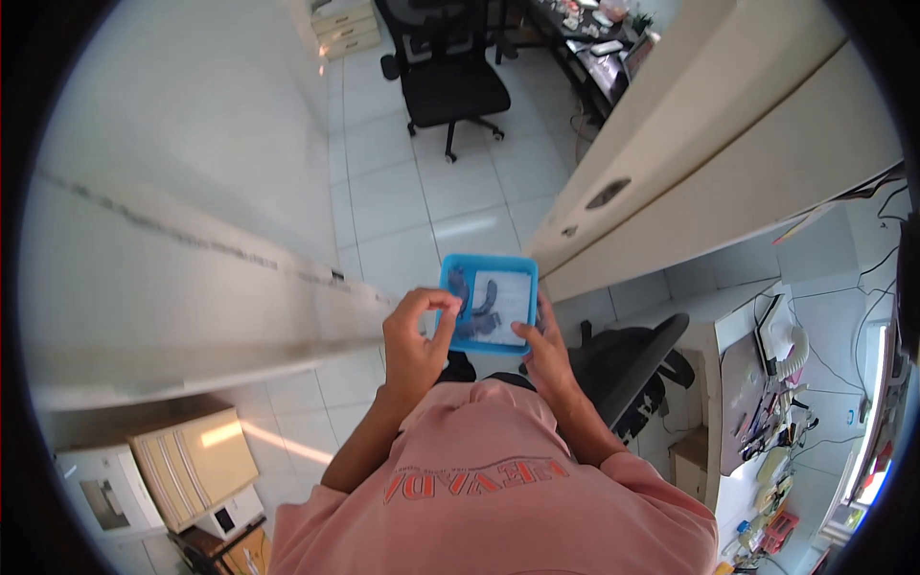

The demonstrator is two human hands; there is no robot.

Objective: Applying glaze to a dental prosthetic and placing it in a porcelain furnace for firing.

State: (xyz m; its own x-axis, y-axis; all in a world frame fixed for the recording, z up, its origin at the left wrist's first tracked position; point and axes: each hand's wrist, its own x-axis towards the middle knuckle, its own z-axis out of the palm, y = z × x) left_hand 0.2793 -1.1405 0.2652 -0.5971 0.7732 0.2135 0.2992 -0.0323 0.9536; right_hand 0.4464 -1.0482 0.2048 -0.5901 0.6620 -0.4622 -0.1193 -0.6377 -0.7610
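Observation:
In front of my body is a shallow blue plastic tray (532, 287). Inside it lies a white sheet (513, 287) with a dark grey curved piece (487, 297) on top. More dark grey pieces (460, 283) lie along the tray's left side and near edge; their exact kind is too small to tell. My right hand (544, 343) grips the tray's right side, thumb over the inside and fingers behind the wall. At the left rim, my left hand (419, 331) has its thumb and forefinger pinched together; anything between the fingertips is too small to make out.
Close on my left is a pale wall or panel (192, 211); a door edge (652, 172) stands at the right. Beyond are a black office chair (450, 91) and a cluttered desk (585, 48). Another black chair (632, 369) and a tool-covered workbench (743, 383) are at right.

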